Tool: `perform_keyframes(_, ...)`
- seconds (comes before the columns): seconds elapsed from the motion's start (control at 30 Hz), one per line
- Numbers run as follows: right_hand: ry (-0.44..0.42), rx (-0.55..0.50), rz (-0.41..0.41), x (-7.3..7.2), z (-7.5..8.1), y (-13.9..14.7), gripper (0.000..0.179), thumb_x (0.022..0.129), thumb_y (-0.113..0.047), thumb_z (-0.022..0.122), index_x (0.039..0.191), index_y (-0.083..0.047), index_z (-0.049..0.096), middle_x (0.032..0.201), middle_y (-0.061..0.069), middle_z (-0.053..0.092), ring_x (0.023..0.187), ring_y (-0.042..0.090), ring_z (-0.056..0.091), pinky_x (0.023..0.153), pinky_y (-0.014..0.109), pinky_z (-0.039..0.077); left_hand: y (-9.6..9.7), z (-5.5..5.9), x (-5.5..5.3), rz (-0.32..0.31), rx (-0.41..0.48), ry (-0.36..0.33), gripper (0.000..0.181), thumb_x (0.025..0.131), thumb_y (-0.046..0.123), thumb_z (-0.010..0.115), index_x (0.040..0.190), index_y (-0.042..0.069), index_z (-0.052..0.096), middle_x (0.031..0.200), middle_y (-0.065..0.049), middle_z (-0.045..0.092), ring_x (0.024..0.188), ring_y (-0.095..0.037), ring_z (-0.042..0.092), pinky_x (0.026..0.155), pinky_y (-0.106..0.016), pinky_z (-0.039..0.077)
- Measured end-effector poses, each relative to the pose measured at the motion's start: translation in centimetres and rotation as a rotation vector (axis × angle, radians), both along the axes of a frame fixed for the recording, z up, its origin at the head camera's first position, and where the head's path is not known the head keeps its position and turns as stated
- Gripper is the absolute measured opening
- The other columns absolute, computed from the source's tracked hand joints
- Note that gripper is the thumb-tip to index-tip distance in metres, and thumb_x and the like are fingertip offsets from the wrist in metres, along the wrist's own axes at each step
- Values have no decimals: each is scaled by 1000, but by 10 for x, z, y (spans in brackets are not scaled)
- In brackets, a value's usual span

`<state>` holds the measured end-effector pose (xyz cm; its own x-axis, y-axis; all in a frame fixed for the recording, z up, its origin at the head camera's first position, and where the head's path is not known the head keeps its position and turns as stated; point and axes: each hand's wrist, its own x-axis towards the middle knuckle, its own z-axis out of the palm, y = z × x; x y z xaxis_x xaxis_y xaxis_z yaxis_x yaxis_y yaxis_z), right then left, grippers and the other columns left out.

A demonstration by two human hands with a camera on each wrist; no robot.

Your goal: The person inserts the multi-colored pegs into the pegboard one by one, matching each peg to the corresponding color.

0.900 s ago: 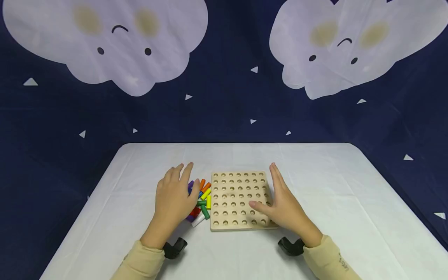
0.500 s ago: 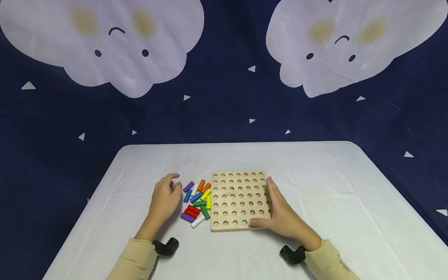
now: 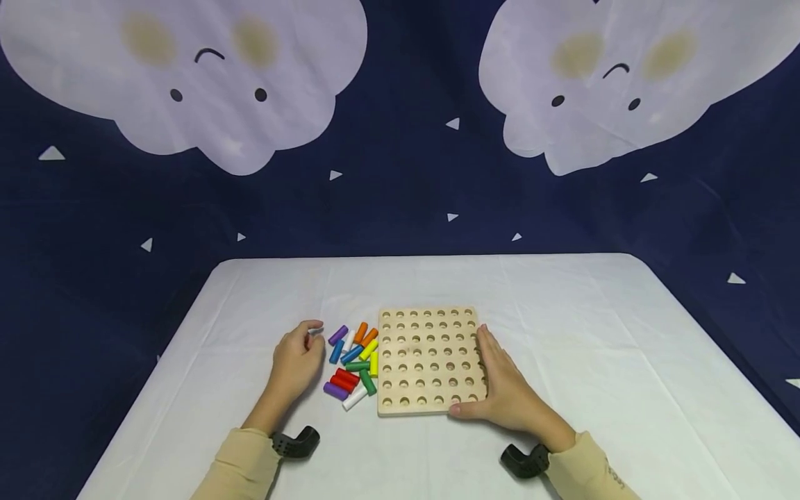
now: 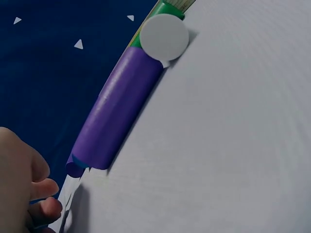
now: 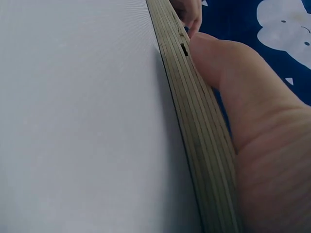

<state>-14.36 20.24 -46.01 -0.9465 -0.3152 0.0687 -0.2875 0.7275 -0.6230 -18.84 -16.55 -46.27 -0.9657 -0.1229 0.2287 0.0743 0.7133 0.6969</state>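
The right hand (image 3: 509, 392) is spread around the near right corner of the wooden board (image 3: 412, 375), thumb against its near edge, fingers along its right edge. The left hand (image 3: 295, 361) is loosely bent, seemingly holding nothing, though its fingertips are partly hidden. Colored pegs (image 3: 342, 383) lie between it and the board on the white table (image 3: 562, 326).

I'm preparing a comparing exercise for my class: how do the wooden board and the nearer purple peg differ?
Size: the wooden board is far larger than the nearer purple peg.
Shape: the wooden board is a flat slab with rows of holes; the peg is a cylinder.
Contact: the right hand touches the wooden board, while no hand touches the peg.
Both lie on the white tablecloth.
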Motion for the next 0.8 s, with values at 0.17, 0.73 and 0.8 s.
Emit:
perform_keyframes(0.17,23,7,-3,0,-2,0,146,58,-74,81,159,-7,0,167,18,3,153,39,9,119,63,10,2,-4,1,-7,-78,-14,33,95,18,55,124,8,65,72,-2,48,81,-23,46,76,-35,29)
perform_keyframes(0.73,46,15,2,-2,-7,0,143,60,-74,79,159,-6,1,166,19,5,153,38,11,118,63,10,4,-7,3,-44,-154,-18,24,95,27,61,115,17,71,85,-3,57,84,-22,47,75,-34,29)
perform_keyframes(0.8,51,18,2,-3,-8,-1,143,60,-75,79,159,-6,1,166,19,5,153,38,11,118,64,10,4,-7,1,-47,-144,-11,24,95,25,61,116,16,70,90,-4,59,87,-23,49,77,-35,32)
